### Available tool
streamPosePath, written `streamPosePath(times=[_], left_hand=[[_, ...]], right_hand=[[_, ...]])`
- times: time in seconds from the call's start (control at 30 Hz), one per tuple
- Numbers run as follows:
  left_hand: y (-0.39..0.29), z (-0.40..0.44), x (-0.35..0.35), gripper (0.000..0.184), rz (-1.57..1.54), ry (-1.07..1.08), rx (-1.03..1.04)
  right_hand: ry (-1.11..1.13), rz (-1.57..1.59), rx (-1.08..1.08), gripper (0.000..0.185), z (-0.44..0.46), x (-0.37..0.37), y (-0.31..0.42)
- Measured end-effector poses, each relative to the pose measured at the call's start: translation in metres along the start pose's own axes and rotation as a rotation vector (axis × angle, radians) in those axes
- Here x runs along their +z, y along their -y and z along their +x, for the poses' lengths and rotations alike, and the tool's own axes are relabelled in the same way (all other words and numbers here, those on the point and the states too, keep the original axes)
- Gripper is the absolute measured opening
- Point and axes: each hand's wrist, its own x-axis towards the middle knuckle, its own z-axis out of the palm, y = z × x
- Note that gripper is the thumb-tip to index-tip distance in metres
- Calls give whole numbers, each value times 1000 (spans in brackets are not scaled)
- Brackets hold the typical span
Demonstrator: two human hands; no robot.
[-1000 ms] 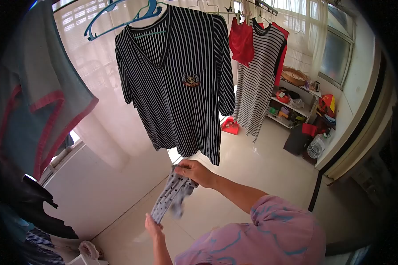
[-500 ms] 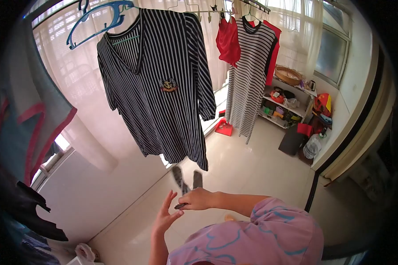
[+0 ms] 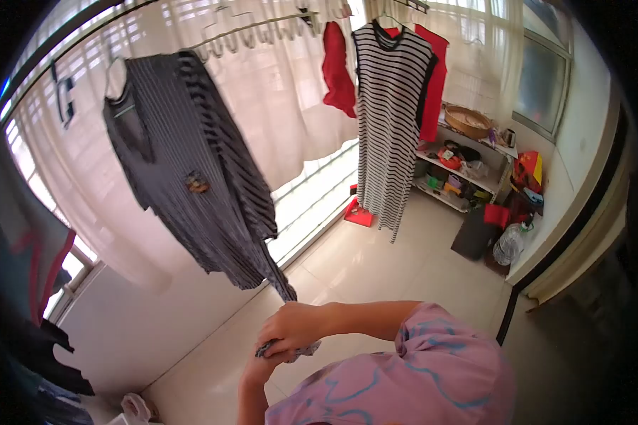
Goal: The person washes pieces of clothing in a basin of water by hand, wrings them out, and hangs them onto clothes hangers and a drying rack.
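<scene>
My right hand (image 3: pixel 290 329) is closed around a bunched grey patterned cloth (image 3: pixel 304 351), which pokes out on both sides of the fingers. My left hand (image 3: pixel 256 370) is directly below and touches it; its fingers are mostly hidden behind my right hand. The black striped V-neck shirt (image 3: pixel 191 163) hangs from a hanger ahead on the left, tilted and blurred, its lower corner reaching down to just above my right hand.
A striped sleeveless dress (image 3: pixel 393 117) and red garments (image 3: pixel 339 71) hang further back. Beyond stand a shelf (image 3: pixel 461 170) with a basket (image 3: pixel 468 122) and a large plastic bottle (image 3: pixel 509 244). Dark clothes (image 3: pixel 49 354) hang at the far left.
The grey cloth was stretched between both hands, then swung out, and is now bunched in my right hand. My hands have come together. The striped shirt has shifted left in view and tilted.
</scene>
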Motion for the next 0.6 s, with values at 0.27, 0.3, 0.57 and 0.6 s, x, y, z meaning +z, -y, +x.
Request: streamPosePath(times=[0.27, 0.3, 0.57, 0.6], left_hand=[[-9, 5, 26, 24, -294, -488, 188], [-9, 1, 27, 23, -351, -550, 196], [-26, -29, 42, 20, -431, -710, 250], [-28, -34, 38, 20, -397, -723, 259]], right_hand=[[-177, 131, -197, 68, -1, -16, -47], [-108, 265, -79, 65, 1, -24, -44], [54, 752, 138, 48, 26, -5, -36], [67, 826, 122, 44, 33, -4, -32]])
